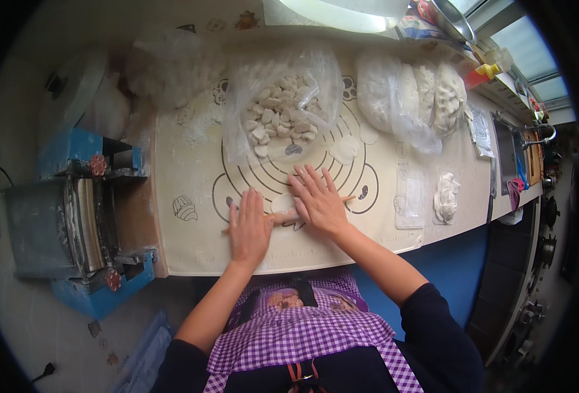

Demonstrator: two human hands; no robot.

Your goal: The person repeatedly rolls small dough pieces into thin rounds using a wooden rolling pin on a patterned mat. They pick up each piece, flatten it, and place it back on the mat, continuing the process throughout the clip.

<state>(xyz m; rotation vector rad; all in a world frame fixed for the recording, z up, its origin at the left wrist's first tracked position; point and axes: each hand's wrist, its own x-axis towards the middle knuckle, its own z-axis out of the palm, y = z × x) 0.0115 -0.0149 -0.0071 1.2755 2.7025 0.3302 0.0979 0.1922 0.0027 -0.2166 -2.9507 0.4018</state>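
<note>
Both my hands lie flat on a thin wooden rolling pin, my left hand near one end and my right hand toward the other. Under the pin, between the hands, part of a round piece of dough shows on the printed pastry mat. Beyond my hands, a clear plastic bag holds many small flattened dough pieces. A few thin dough rounds lie to the right of that bag. The hands partly hide the pin and the dough.
At the left stands a blue and grey roller machine. Large dough lumps in plastic sit at the back right. A clear plastic tray and a pile of white dough wrappers are at the right, with a sink farther off.
</note>
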